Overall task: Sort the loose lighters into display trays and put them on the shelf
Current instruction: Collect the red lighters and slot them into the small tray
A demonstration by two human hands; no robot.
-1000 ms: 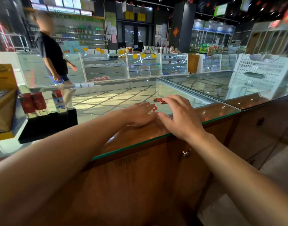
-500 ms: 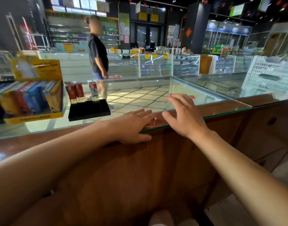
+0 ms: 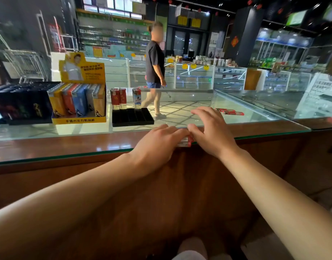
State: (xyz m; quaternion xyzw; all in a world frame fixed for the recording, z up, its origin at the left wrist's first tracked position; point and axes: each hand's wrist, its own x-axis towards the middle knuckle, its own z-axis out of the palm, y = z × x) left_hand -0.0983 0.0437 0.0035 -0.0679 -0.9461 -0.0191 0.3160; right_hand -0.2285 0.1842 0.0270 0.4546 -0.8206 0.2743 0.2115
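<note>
**Hands gather lighters at the desk edge**

On the glass desk point(image 3: 67, 151) stand a yellow display box point(image 3: 80, 102) and a black tray point(image 3: 132, 117). Left hand point(image 3: 157, 145) and right hand point(image 3: 212, 134), fingers flat, press red lighters point(image 3: 185, 142) between them; more loose lighters point(image 3: 230, 111) lie beyond.

Red lighters point(image 3: 186, 141) lie at the near edge of the glass counter point(image 3: 67, 145), largely covered. Two more red lighters point(image 3: 230, 112) lie flat farther back on the right. A black display tray point(image 3: 132, 119) holds three upright lighters point(image 3: 125, 98) in its back row, its front slots unfilled.
</note>
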